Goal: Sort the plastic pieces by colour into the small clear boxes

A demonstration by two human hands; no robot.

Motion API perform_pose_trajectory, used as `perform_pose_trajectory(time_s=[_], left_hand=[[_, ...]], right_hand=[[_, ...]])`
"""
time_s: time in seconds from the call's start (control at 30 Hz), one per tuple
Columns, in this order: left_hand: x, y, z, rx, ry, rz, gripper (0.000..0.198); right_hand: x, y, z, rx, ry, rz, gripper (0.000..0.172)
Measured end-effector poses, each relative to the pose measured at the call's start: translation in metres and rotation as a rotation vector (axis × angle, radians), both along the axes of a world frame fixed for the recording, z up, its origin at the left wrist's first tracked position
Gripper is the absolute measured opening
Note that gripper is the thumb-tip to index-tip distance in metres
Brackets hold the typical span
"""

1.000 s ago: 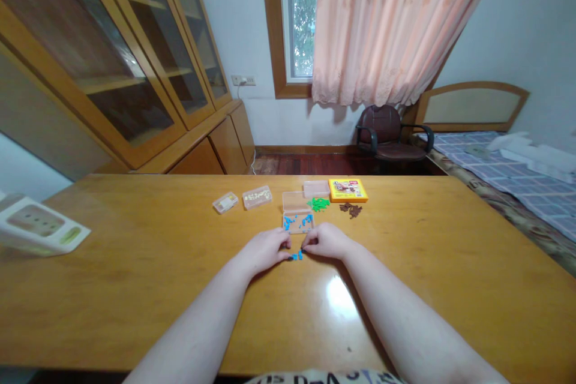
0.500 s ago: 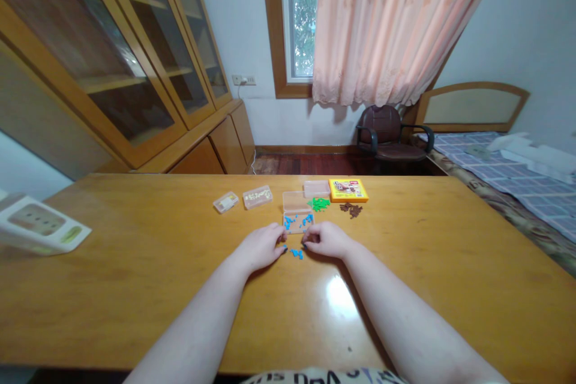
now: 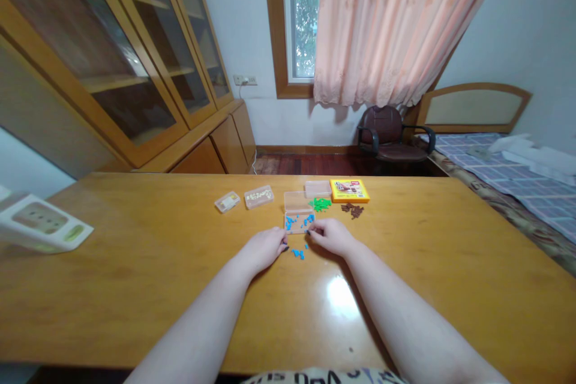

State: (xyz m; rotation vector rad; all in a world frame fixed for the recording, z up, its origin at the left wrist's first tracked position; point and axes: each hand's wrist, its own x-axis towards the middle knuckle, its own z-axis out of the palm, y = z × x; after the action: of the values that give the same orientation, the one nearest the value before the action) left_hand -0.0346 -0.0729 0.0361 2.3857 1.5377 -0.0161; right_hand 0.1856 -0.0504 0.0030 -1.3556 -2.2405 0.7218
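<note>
An open clear plastic box [image 3: 299, 231] with several small blue pieces in it lies on the wooden table, its lid tilted back. In front of the box is a small pile of blue pieces [image 3: 297, 254]. My left hand [image 3: 266, 247] rests left of that pile, its fingers pressed together; whatever they hold is too small to make out. My right hand [image 3: 329, 236] is at the box's near right corner, thumb and finger pinched; anything between them is hidden. A single blue piece [image 3: 306, 246] lies just below the right fingertips.
Behind are green pieces [image 3: 321, 204], brown pieces [image 3: 353, 210], a yellow box [image 3: 350, 191] and a clear tray [image 3: 317, 188]. Further left stand two clear boxes [image 3: 258, 197] [image 3: 227, 202]. A white object [image 3: 42, 222] is at the table's far left.
My right hand has moved slightly up and away to the box's corner, and a blue piece now shows below it. The fingers of my left hand have drawn closer together.
</note>
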Motion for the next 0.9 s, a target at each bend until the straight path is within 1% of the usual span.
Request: perform_pose_trajectory(time_s=[0.13,0.27,0.33,0.4,0.5,0.57,0.6,0.67,0.77,0.9], left_hand=[[0.002,0.0,-0.003,0.04,0.042,-0.019,0.014],[0.003,0.001,-0.003,0.071,0.059,-0.043,0.019],[0.003,0.002,-0.003,0.093,0.011,-0.058,0.02],[0.004,0.003,-0.003,0.146,-0.079,-0.06,0.022],[0.004,0.007,-0.007,0.243,-0.222,-0.015,0.021],[0.004,0.008,-0.01,0.265,-0.257,0.01,0.026],[0.004,0.008,-0.011,0.26,-0.252,0.007,0.027],[0.004,0.007,-0.01,0.239,-0.213,-0.021,0.022],[0.003,0.004,-0.006,0.193,-0.145,-0.073,0.015],[0.001,0.001,-0.002,0.114,-0.107,-0.126,0.009]], right_hand=[[-0.001,-0.001,0.0,0.011,-0.011,0.019,0.021],[-0.001,-0.001,-0.002,0.001,0.0,0.062,0.017],[-0.001,-0.001,-0.003,-0.014,-0.001,0.085,0.014],[-0.001,0.0,-0.003,-0.019,-0.004,0.097,0.013],[-0.002,0.0,-0.004,-0.005,-0.017,0.09,0.015],[-0.002,0.0,-0.004,0.001,-0.022,0.084,0.016],[-0.002,0.0,-0.005,0.0,-0.02,0.084,0.016],[-0.002,0.001,-0.004,-0.014,-0.007,0.091,0.015],[-0.001,0.001,-0.003,-0.035,0.007,0.087,0.015],[-0.001,0.001,-0.003,-0.04,0.017,0.069,0.017]])
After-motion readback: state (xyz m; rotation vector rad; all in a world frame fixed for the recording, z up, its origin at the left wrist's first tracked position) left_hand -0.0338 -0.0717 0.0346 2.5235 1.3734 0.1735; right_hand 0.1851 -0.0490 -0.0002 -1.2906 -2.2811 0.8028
